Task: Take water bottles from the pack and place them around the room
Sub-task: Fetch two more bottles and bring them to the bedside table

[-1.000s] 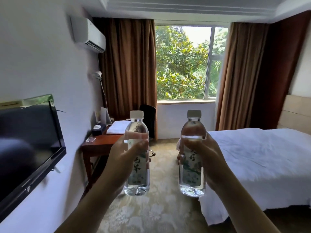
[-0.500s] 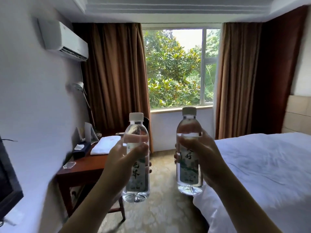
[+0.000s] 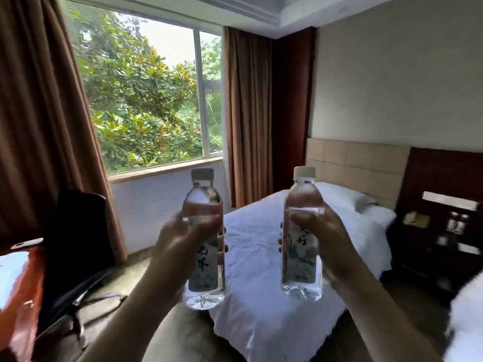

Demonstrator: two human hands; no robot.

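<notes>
I hold two clear water bottles upright in front of me, each with a white cap and a green-and-white label. My left hand (image 3: 180, 241) grips the left bottle (image 3: 205, 273) around its middle. My right hand (image 3: 326, 236) grips the right bottle (image 3: 300, 265) the same way. Both bottles hang in the air over the foot of a white bed (image 3: 261, 317). The pack is not in view.
A black chair (image 3: 75, 246) and a reddish wooden desk (image 3: 23, 309) stand at the left. A dark nightstand (image 3: 441, 231) sits right of the bed, under a padded headboard (image 3: 355, 165). Brown curtains (image 3: 248, 113) frame the window (image 3: 146, 100). Another white bed corner (image 3: 467, 320) shows at far right.
My view has swung to the right: the wall screen, air conditioner and most of the desk have left the view, and the headboard and nightstand have appeared. Both hands still hold their bottles.
</notes>
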